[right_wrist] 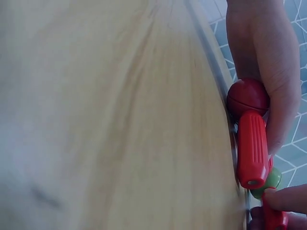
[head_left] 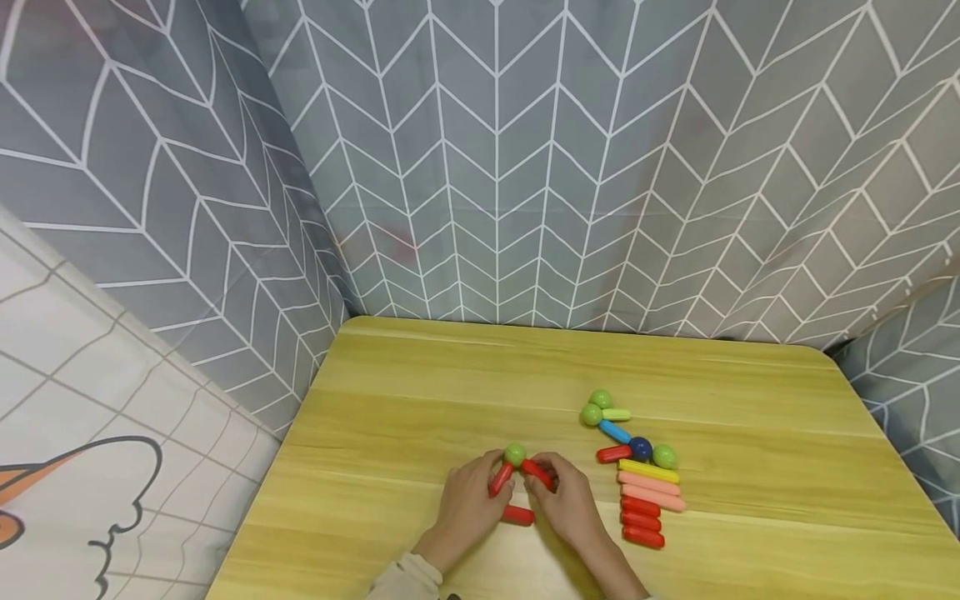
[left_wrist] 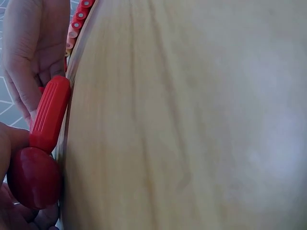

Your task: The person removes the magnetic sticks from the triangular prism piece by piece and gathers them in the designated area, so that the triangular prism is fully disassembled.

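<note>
A green ball [head_left: 514,454] joins two red magnetic rods in a V. My left hand [head_left: 467,496] holds the left red magnetic rod [head_left: 500,480], its fingers curled about it. With thumb and fingers, my right hand [head_left: 564,493] pinches the right red magnetic rod [head_left: 537,473]. Nearer to me lies another red rod [head_left: 517,515], its left end hidden by the left hand in the head view. That rod meets a red ball [left_wrist: 34,177] beside the left hand, seen in the left wrist view. From the right wrist, the green ball [right_wrist: 273,178] shows behind the rod.
Right of the hands lie stacked red rods [head_left: 642,525], pink rods [head_left: 651,490] and a yellow rod [head_left: 649,472]. Beyond them are a dark blue ball [head_left: 641,448], several green balls [head_left: 592,414] and a blue rod [head_left: 615,431]. Patterned curtains [head_left: 495,167] border the wooden table [head_left: 420,367].
</note>
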Available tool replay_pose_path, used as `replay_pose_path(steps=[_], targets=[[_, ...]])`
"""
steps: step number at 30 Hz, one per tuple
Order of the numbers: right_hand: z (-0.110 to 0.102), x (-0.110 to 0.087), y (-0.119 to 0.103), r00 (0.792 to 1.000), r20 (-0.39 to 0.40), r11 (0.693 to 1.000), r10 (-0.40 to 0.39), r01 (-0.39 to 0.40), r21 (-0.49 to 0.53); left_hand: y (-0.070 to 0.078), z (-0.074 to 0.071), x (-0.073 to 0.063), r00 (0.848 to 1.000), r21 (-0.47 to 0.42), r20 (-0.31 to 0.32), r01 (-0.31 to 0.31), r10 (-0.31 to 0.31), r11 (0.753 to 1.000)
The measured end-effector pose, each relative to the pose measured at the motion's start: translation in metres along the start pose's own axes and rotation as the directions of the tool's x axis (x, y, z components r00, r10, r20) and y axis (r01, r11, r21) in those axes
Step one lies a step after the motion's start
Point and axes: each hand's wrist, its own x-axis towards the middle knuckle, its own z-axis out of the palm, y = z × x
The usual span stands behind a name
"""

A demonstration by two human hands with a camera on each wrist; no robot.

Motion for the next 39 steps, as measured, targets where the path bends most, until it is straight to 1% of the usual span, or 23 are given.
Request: replay_pose_path(steps=[3, 6, 9, 12, 16, 20, 29, 39], targets=[[0.001, -0.001, 0.0, 0.999, -0.015, 0.997, 0.039, -0.038, 0.073, 0.0, 0.0, 0.0, 1.0, 0.003, -0.003, -0.001, 0.001, 1.0], [0.004, -0.002, 0.001, 0.995, -0.05, 0.985, 0.088, -0.08, 0.151, 0.0, 0.0, 0.0, 1.0, 0.006, -0.006, -0.002, 0.002, 1.0], [0.008, -0.003, 0.001, 0.988, -0.081, 0.965, 0.128, -0.105, 0.239, -0.001, 0.0, -0.001, 1.0, 0.007, -0.02, -0.01, 0.01, 1.0], [0.011, -0.002, 0.0, 0.982, -0.099, 0.937, 0.162, -0.121, 0.326, -0.001, 0.001, -0.001, 0.999, 0.015, -0.033, -0.018, 0.019, 1.0], [0.014, 0.0, 0.0, 0.972, -0.112, 0.91, 0.204, -0.147, 0.388, -0.001, 0.001, -0.001, 0.999, 0.023, -0.037, -0.024, 0.025, 0.999], [0.014, 0.003, 0.001, 0.966, -0.113, 0.9, 0.232, -0.169, 0.401, -0.001, 0.001, -0.001, 0.999, 0.016, -0.033, -0.026, 0.027, 1.0], [0.014, 0.006, 0.001, 0.964, -0.108, 0.891, 0.244, -0.179, 0.417, -0.001, 0.0, -0.001, 0.999, 0.016, -0.03, -0.024, 0.025, 1.0], [0.013, 0.007, 0.002, 0.961, -0.112, 0.904, 0.254, -0.194, 0.382, 0.0, 0.0, -0.001, 0.999, 0.031, -0.037, -0.02, 0.022, 0.999]])
